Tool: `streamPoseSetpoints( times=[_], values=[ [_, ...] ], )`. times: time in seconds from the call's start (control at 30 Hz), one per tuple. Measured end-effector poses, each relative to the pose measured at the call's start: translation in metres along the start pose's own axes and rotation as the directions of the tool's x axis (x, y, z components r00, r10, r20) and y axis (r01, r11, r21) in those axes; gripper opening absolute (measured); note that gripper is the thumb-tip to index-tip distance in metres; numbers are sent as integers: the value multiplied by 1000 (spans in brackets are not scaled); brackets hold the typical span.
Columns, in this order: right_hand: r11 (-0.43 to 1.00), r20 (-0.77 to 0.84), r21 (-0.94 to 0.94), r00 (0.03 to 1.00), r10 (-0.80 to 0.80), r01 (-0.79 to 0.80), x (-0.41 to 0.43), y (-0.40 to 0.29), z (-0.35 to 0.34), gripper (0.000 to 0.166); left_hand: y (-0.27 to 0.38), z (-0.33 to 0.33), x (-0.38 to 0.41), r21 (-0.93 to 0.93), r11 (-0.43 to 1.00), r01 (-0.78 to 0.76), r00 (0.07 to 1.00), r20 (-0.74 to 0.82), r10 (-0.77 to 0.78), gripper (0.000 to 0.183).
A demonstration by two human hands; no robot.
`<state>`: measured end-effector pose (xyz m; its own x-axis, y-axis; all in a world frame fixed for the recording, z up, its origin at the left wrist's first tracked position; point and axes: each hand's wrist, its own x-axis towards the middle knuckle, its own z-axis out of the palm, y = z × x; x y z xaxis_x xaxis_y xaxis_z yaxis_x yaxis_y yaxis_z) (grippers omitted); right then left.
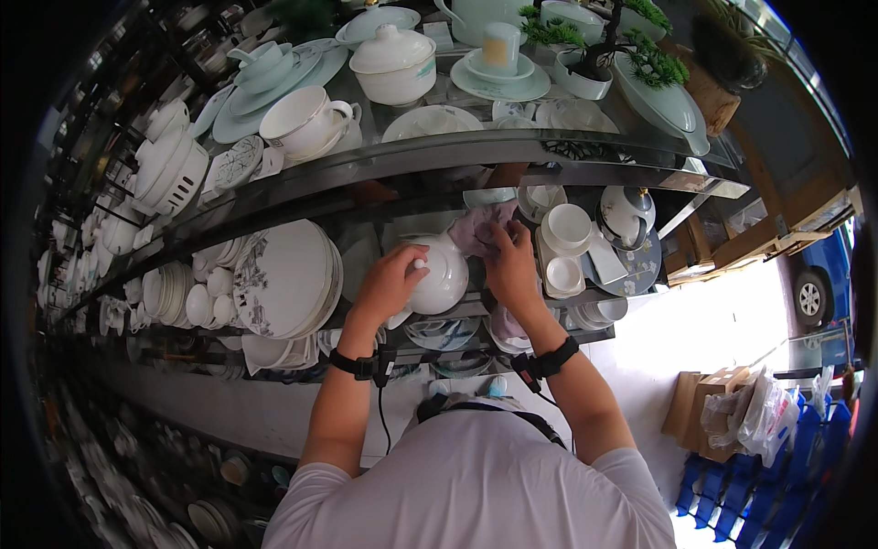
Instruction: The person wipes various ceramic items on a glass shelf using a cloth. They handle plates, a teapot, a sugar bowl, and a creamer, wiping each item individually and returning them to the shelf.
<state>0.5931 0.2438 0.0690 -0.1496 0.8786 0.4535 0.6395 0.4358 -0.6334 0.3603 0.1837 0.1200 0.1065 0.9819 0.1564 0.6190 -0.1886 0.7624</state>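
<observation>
A white porcelain teapot (447,283) stands on the middle glass shelf before me, its small lid knob (419,263) on top. My left hand (392,283) grips it from the left, with thumb and fingers about the knob. A mauve cloth (477,230) is bunched in my right hand (511,264), pressed around the spout side of the pot; the spout itself is hidden under the cloth. Part of the cloth hangs below my right wrist, by the shelf's front edge.
Stacked dinner plates (278,281) stand left of my left hand. White bowls (566,228) and a patterned kettle-shaped pot (625,216) sit close on the right. The upper glass shelf's edge (439,152) juts over my hands, bearing a lidded tureen (393,65). Cardboard boxes (710,405) lie lower right.
</observation>
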Motion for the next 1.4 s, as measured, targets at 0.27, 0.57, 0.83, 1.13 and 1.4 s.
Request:
streamPoseSetpoints(
  times=[0.27, 0.57, 0.83, 1.13, 1.4],
  values=[
    [975, 184, -207, 982, -45, 84, -23, 22, 8, 50, -17, 3, -16, 77, 996, -44, 992, -112, 53, 51],
    [962, 183, -160, 965, -190, 220, -1, -86, 6, 44, -12, 6, -54, -32, 974, 226, 960, -162, -229, 80],
    [863, 201, -460, 971, -129, 210, 9, -106, 59, 47, -9, 17, -52, 202, 939, 277, 946, -228, -230, 85],
    [823, 268, -521, 959, -95, 227, 17, -103, 68, 46, -25, 24, -52, 20, 976, 219, 948, -239, -208, 106],
    [878, 324, -279, 899, -296, 390, 25, -73, 75, 38, -26, 21, -49, -30, 954, 298, 945, -131, -300, 105]
  ],
)
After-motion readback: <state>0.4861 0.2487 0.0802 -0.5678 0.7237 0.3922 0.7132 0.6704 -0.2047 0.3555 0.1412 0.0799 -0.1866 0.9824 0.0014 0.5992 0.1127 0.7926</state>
